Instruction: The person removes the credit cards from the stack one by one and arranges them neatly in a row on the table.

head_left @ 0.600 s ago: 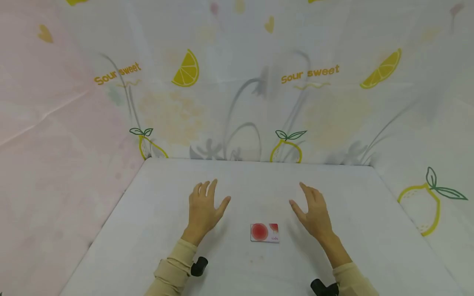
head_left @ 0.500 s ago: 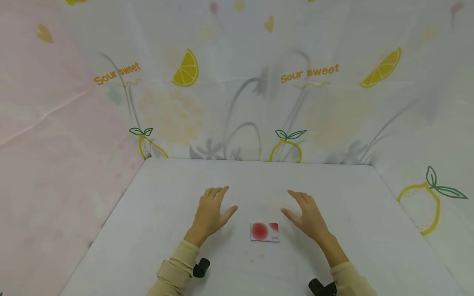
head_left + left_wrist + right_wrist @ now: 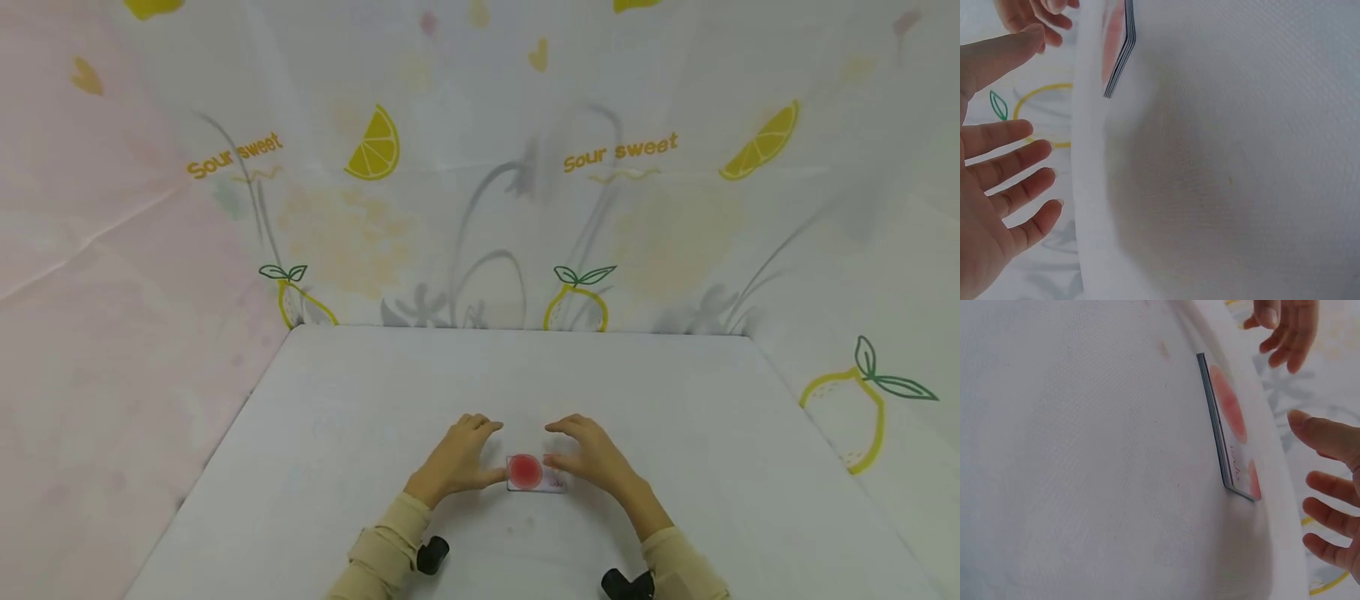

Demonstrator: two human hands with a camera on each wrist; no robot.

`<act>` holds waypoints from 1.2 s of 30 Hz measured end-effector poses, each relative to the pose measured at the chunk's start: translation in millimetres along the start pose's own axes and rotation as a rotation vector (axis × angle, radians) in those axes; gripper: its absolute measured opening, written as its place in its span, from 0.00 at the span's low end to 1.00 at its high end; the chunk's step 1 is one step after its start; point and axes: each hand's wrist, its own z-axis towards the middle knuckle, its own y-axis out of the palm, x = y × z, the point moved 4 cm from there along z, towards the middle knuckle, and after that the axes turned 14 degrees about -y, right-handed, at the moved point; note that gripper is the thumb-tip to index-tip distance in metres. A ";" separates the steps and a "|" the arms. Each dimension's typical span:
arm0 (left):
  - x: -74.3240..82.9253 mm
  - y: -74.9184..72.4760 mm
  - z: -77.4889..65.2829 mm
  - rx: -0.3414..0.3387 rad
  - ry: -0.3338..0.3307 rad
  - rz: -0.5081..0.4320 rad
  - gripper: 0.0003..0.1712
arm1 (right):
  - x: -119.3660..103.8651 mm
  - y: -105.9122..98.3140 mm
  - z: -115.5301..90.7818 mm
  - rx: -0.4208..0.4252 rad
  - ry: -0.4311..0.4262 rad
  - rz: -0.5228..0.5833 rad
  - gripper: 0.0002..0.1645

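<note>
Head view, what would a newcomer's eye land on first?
Most likely the small red-and-white card stack, lying on the white table with the left hand and the right hand on either side of it. After that, perhaps the bold yellow lemon slices printed on the pale backdrop behind the table, each to the right of some orange lettering.

Left grip (image 3: 461, 457): fingers parted, thumb extended | Right grip (image 3: 592, 455): fingers parted, thumb extended | Forearms (image 3: 643, 505): angled inward, converging
</note>
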 end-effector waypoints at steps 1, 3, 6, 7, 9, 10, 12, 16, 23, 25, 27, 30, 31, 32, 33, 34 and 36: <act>0.2 1.6 0.8 -0.005 0.006 0.002 0.36 | -0.1 1.1 -0.3 -0.005 -0.003 0.002 0.25; 1.2 4.4 2.1 -0.018 0.014 0.010 0.35 | 0.2 3.8 -1.5 -0.022 -0.006 0.000 0.24; 1.3 9.2 2.7 -0.032 0.019 0.023 0.34 | 0.6 8.4 -3.6 -0.059 -0.006 -0.019 0.23; 1.5 10.5 2.4 -0.036 0.019 0.026 0.35 | 0.8 9.7 -4.3 -0.070 0.003 -0.020 0.22; 1.5 13.6 1.8 -0.046 0.015 0.030 0.35 | 1.6 12.3 -5.6 -0.092 0.023 -0.034 0.23; 1.3 15.3 1.3 -0.051 0.015 0.034 0.36 | 2.0 13.4 -6.1 -0.106 0.039 -0.042 0.24; 1.4 18.3 0.7 -0.059 0.016 0.040 0.37 | 3.4 15.7 -7.3 -0.135 0.075 -0.046 0.26; 2.4 23.4 0.5 -0.073 0.017 0.064 0.38 | 5.7 19.6 -9.5 -0.182 0.118 -0.052 0.29; 2.2 33.2 3.3 -0.124 0.001 0.097 0.36 | 6.6 22.4 -11.1 -0.217 0.107 -0.062 0.31; 1.8 34.9 4.1 -0.131 -0.004 0.088 0.36 | 7.0 22.6 -11.2 -0.222 0.100 -0.057 0.31; 1.6 35.8 4.6 -0.133 -0.010 0.079 0.36 | 7.2 22.3 -11.1 -0.220 0.094 -0.052 0.30; 2.5 34.9 5.0 -0.131 -0.019 0.061 0.34 | 6.8 21.2 -10.6 -0.209 0.084 -0.047 0.30; 2.8 34.6 5.2 -0.131 -0.023 0.057 0.33 | 6.9 21.0 -10.4 -0.205 0.081 -0.046 0.30; 3.0 34.3 5.3 -0.131 -0.026 0.055 0.32 | 6.9 20.8 -10.3 -0.201 0.080 -0.046 0.30; 3.2 34.1 5.6 -0.132 -0.028 0.055 0.31 | 7.1 20.7 -10.2 -0.197 0.083 -0.042 0.30; 3.5 33.6 5.8 -0.132 -0.030 0.053 0.30 | 7.2 20.4 -10.0 -0.192 0.084 -0.040 0.30; 3.9 33.1 6.4 -0.129 -0.026 0.052 0.29 | 7.9 19.9 -9.9 -0.185 0.089 -0.035 0.30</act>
